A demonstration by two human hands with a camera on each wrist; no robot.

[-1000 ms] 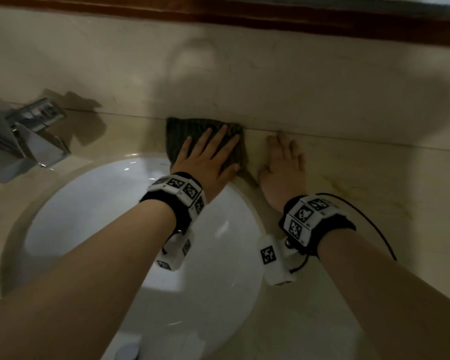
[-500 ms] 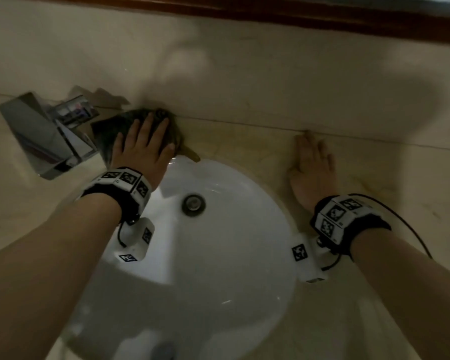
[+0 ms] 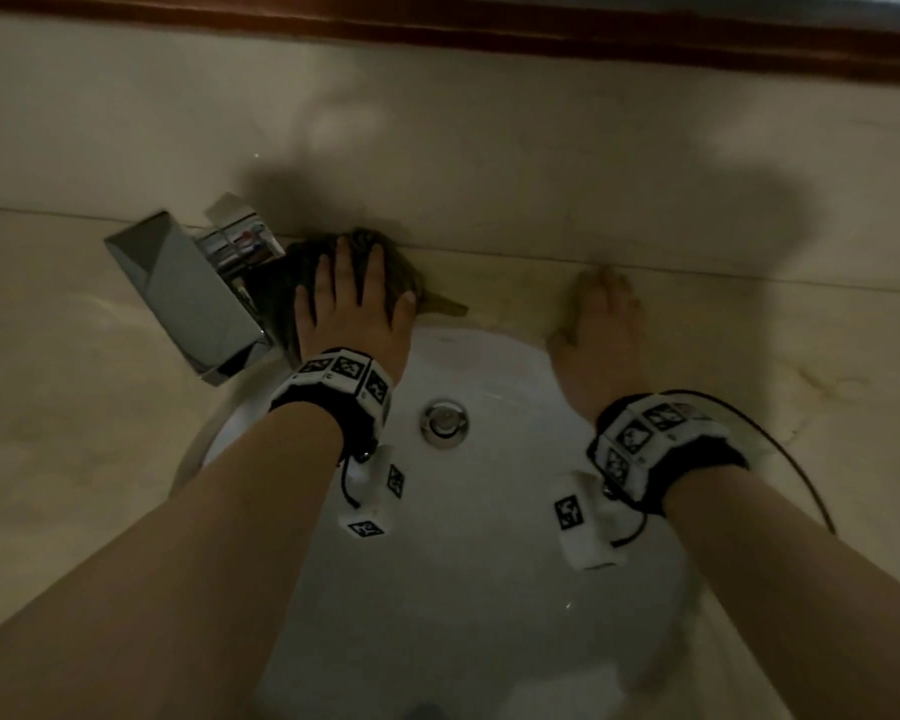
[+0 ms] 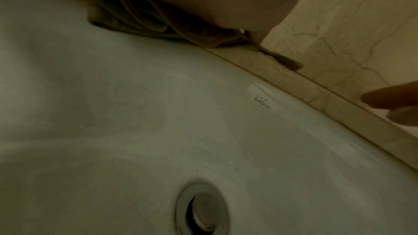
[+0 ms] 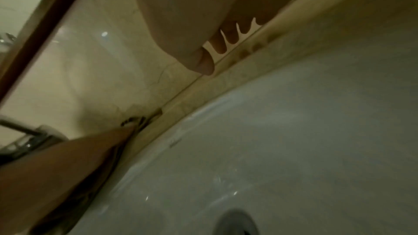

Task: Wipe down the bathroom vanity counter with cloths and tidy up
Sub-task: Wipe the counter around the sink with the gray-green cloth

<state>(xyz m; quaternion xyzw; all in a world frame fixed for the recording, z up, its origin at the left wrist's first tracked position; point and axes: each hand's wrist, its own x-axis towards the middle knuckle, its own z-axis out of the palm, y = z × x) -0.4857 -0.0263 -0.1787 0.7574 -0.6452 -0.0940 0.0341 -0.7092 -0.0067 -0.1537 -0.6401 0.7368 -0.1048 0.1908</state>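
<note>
My left hand (image 3: 352,309) lies flat, fingers spread, pressing the dark cloth (image 3: 281,293) onto the counter strip (image 3: 515,288) between faucet (image 3: 188,298) and basin (image 3: 489,511), so it scrubs there. My right hand (image 3: 596,324) rests flat and empty beside it, bracing me.

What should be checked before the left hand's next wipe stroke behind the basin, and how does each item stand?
1. Left hand flat on the dark cloth: ok.
2. Cloth lies on the counter strip, against the backsplash: ok.
3. Room to the left: not ok, the chrome faucet is right beside the cloth.
4. Right hand flat on the counter, holding nothing: ok.
5. Cloth edge clear of the sink basin: ok, it sits at the rim in the left wrist view.
6. Counter already clean under the cloth: cannot tell.
</note>
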